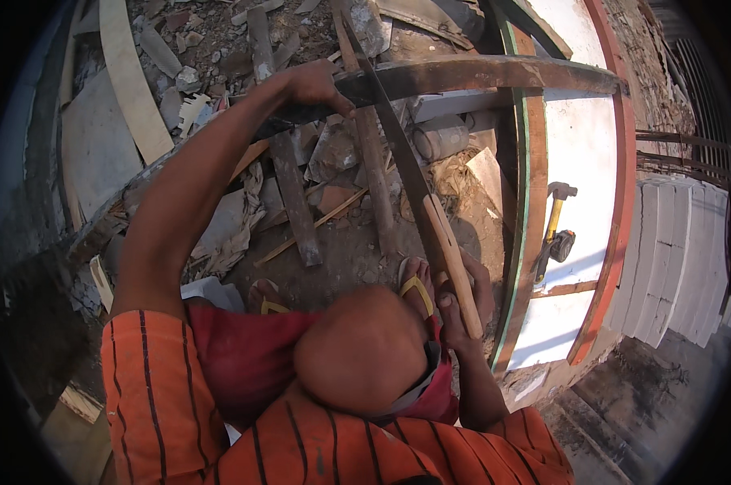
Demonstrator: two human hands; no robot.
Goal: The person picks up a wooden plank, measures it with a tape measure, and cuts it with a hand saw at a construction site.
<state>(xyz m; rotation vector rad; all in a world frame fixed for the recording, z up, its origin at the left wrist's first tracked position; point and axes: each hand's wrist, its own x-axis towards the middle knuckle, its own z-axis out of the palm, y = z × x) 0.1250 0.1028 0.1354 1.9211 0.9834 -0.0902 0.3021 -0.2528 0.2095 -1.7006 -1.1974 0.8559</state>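
A long handsaw [402, 149] lies across a dark wooden beam [454, 77], its blade slanting up and away over the beam's far edge. My right hand [466, 303] is closed around the saw's handle end, next to a pale wooden strip [450, 263] fixed along the blade's back. To the left of the blade my left hand [319, 87] grips the top of the beam, thumb on the near side. Part of the beam left of that hand is hidden by my forearm. Whether the teeth sit in a cut cannot be made out.
A hammer [555, 214] with a yellow handle and a tape measure [561, 245] lie on a white panel [576, 145] with a red frame at the right. Loose planks [294, 198], rubble and a bucket-like container [441, 137] cover the ground. Grey stacked sheets [657, 250] stand farther right.
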